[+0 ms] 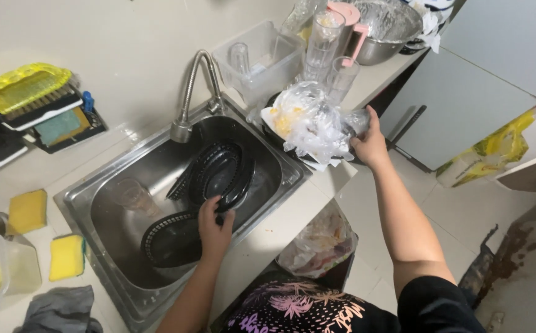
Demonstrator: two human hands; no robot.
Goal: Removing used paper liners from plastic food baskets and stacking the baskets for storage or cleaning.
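Note:
My left hand reaches into the steel sink and grips the rim of a black oval basket that leans with others against the sink wall. Another black basket lies flat on the sink floor beside a clear glass. My right hand holds the edge of a dark plate on the counter, piled with crumpled clear plastic wrap and food scraps.
A curved steel tap stands behind the sink. Clear glasses, a plastic tub, a pink jug and a steel bowl crowd the counter's far end. Yellow sponges lie at left. A bin bag hangs below.

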